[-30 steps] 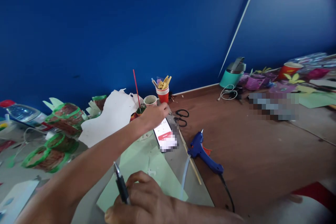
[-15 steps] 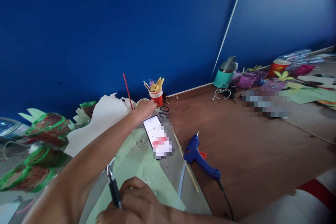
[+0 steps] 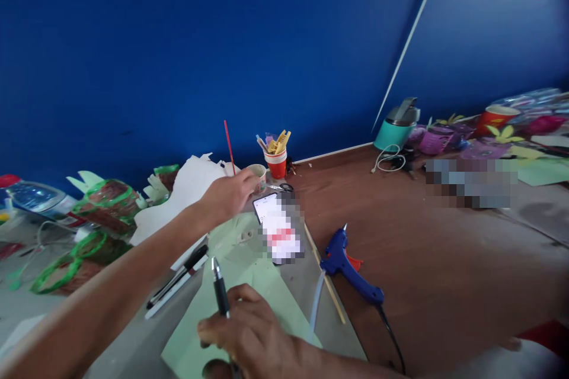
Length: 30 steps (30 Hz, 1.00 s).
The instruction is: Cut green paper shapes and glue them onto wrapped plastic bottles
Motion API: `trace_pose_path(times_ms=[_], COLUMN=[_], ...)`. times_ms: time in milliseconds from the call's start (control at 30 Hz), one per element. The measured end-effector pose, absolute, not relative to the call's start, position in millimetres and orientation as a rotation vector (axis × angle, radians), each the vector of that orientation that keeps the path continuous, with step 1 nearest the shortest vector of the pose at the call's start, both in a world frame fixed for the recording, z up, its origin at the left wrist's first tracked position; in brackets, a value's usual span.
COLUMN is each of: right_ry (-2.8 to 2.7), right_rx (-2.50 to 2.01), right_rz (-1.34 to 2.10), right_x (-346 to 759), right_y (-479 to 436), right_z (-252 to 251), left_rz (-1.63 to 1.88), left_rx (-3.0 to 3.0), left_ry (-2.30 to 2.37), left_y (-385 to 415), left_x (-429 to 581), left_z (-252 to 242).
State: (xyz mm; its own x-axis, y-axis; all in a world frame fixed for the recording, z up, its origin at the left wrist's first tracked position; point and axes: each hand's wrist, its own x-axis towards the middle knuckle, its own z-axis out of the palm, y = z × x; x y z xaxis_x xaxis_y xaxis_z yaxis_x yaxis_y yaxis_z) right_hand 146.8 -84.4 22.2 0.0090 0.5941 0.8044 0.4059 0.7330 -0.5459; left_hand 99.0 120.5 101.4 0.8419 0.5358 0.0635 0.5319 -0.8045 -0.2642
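Two hands are occupied at once, and that is where I judge the risk to lie. The left hand [image 3: 229, 194] is stretched out just beyond the far left corner of the phone [image 3: 279, 228]. Its fingers curl at the rim of a small beige paper cup [image 3: 259, 172], and I cannot tell whether they grip the cup or only touch it. The right hand [image 3: 251, 337], near of the phone, is clenched around a black pen [image 3: 220, 291] with its tip pointing up, and rests on a sheet of pale green paper [image 3: 267, 290].

The cup is light and stands on the floor, so a loose pinch at the rim could tip it toward the phone. Whatever it holds, which I cannot see, would then land on the screen or the green paper. A thin red stick [image 3: 229, 145] rises just left of the cup, and a red cup of craft sticks [image 3: 277, 164] stands just beyond the phone. A sideways sweep of the wrist could knock either one over. The outstretched forearm crosses above two black markers [image 3: 178, 277] lying left of the phone and could roll them if it dropped. A blue glue gun [image 3: 351, 269] rests right of the phone; if it is hot, a careless reach that way could burn skin
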Motion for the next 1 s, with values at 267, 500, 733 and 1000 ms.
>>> trace_pose_path(times_ms=[267,500,733,1000], right_ry=[-1.631,-1.396,-1.196,-1.190], right_rx=[-0.740,-0.866,-1.005,-1.038], right_rz=[0.459,0.846,0.843,0.855], right_x=[161,153,156,158], right_y=[-87,-71,-53,-51], right_z=[26,-2,-10,-13], left_rz=[-0.347,0.293,0.570,0.620], left_rx=[-3.059,-2.903,-3.029,-3.005], left_ry=[-0.976,-1.065,-0.883,-0.872], left_y=[-7,-70,-72,-77], left_x=[-48,-78,-59,-37], left_z=[40,1,9,0])
